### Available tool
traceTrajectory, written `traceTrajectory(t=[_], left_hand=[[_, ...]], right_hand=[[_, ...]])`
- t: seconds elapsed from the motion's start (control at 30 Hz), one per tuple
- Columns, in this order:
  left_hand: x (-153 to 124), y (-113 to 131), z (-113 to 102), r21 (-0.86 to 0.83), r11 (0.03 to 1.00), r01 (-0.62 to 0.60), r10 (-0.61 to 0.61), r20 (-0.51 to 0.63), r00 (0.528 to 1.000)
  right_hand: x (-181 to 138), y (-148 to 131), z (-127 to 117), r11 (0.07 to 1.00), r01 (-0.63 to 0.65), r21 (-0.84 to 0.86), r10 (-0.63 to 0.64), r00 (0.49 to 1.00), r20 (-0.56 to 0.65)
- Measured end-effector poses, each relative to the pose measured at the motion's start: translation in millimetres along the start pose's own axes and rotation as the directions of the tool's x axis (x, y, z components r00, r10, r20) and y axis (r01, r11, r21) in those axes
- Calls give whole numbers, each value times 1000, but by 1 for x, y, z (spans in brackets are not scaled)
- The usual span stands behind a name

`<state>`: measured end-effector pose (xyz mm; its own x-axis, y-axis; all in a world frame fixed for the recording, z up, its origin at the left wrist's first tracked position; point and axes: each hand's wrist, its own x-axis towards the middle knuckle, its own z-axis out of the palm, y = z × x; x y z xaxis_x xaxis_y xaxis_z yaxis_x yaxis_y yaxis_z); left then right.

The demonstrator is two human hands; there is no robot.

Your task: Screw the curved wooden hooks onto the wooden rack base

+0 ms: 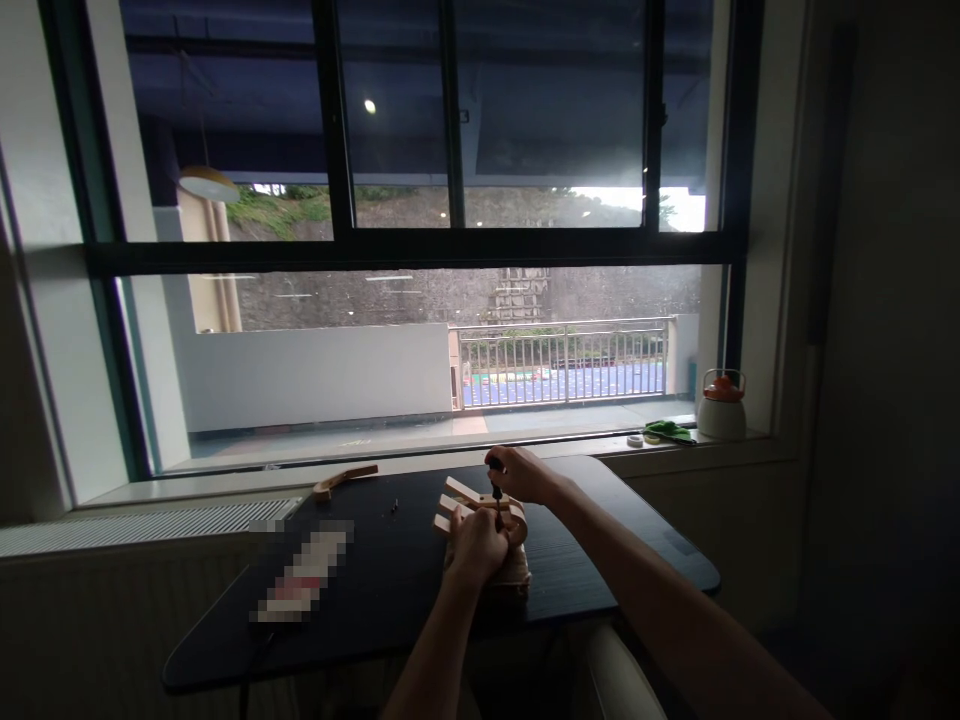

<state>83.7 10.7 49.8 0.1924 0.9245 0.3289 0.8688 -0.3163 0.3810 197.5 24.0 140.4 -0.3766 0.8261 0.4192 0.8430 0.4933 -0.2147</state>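
My right hand (520, 472) is closed around the dark handle of a screwdriver (496, 492), which stands nearly upright with its shaft pointing down. Under its tip lies a pale wooden piece (457, 497) with several straight prongs at the left and a rounded end at the right. My left hand (480, 542) is wrapped over the near side of this wooden piece, close to the screwdriver's tip. Its fingertips are partly hidden. Beneath both sits a light wooden block (514, 575) at the near middle of the dark table (585, 540).
A curved wooden piece (346, 481) lies at the table's far left, with a small dark item (394, 506) nearby. A blurred-out flat object (304, 575) is on the left. On the windowsill stand a white jug (721, 412) with an orange lid, a green cloth-like thing (670, 431) and tape rolls (635, 440).
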Motion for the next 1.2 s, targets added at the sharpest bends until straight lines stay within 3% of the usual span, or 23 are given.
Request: traceTrajectory(t=[0.23,0.43,0.8,0.97,1.2], left_hand=[[2,-2,3,11,1000,9,-9,-11,1000],[2,-2,3,14,1000,17,-16,-11,1000],[2,-1,2,13,1000,16,-16,-17,1000],[1,1,-1,10,1000,19,-19,-9,1000],[-2,3,-3,8,1000,15,-15,-14,1000]], right_hand=[[1,3,6,996,-86,-28,86,996,-21],[3,5,-3,1000,0,-17,-1,1000,-16],[-2,0,0,997,-77,-27,75,996,-49],[-2,-2,-7,999,-10,-36,10,1000,-9],[-4,-4,3,992,-97,-86,93,994,-51]])
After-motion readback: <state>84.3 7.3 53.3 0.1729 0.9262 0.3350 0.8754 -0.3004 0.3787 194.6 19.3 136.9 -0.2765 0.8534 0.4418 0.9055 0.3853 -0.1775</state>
